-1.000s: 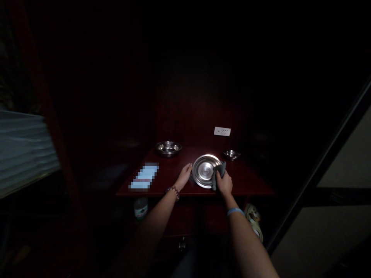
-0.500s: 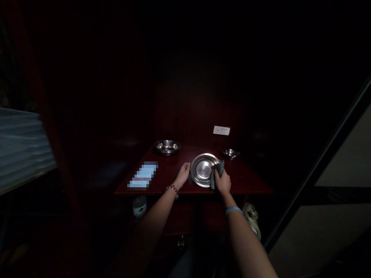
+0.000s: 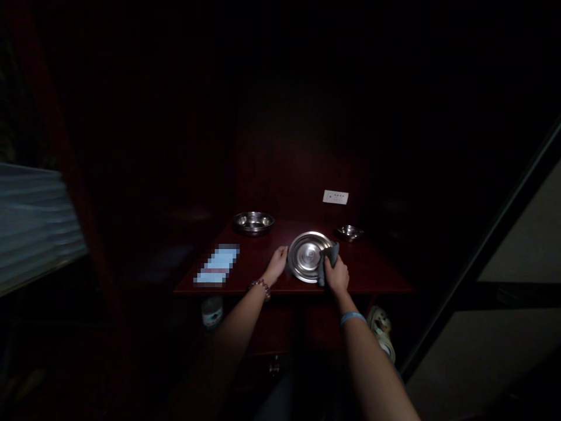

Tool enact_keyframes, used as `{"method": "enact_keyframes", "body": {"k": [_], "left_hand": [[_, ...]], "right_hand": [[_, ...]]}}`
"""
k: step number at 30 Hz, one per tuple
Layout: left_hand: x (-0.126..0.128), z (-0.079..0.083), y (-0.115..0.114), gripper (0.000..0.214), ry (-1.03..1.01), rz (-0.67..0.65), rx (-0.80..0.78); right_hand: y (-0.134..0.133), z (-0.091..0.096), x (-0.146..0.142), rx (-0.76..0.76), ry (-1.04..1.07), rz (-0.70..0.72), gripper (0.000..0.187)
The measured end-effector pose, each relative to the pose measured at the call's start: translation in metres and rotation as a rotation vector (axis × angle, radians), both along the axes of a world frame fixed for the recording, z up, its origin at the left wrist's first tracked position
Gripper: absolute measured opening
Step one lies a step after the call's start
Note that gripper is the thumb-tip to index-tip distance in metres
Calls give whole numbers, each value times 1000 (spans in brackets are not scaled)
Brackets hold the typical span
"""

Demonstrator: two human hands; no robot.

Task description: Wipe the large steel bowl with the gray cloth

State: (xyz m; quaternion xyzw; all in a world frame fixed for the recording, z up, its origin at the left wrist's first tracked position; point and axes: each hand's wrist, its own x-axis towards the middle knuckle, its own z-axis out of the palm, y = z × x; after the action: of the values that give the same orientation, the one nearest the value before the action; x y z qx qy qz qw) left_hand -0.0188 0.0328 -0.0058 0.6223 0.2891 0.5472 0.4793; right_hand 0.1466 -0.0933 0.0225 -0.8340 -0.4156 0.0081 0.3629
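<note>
A round stainless steel basin [image 3: 300, 257] is tilted up over the dark red desk, its inside facing me. Gripping its left rim is my left hand [image 3: 276, 264], with the fingers mostly behind the edge. My right hand [image 3: 337, 276] is closed on a grey cloth [image 3: 329, 255], which lies against the right side of the basin's inner surface and rim.
Another steel basin [image 3: 253, 224] stands at the back left of the desk [image 3: 372, 272], and a small steel bowl [image 3: 349, 233] at the back right. A blurred-out phone-like screen [image 3: 218, 266] lies left. Below are a bottle [image 3: 213, 314] and a pale clog [image 3: 380, 327].
Almost nothing differs. Both hands, the basin and the cloth stay in practically the same place; the whole view has shifted very slightly.
</note>
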Motion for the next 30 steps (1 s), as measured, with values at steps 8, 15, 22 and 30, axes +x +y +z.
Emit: {"method": "enact_keyframes", "body": {"k": [8, 15, 22, 30], "left_hand": [[0, 2, -3, 28, 1, 11, -16], [-1, 2, -2, 28, 0, 18, -11], [1, 7, -7, 30, -39, 10, -3], [-3, 19, -19, 46, -32, -75, -59]], "right_hand": [[0, -1, 0, 4, 1, 2, 49], [0, 0, 0, -13, -4, 5, 49], [-1, 0, 0, -6, -16, -1, 48], [-3, 1, 0, -10, -19, 4, 48]]}}
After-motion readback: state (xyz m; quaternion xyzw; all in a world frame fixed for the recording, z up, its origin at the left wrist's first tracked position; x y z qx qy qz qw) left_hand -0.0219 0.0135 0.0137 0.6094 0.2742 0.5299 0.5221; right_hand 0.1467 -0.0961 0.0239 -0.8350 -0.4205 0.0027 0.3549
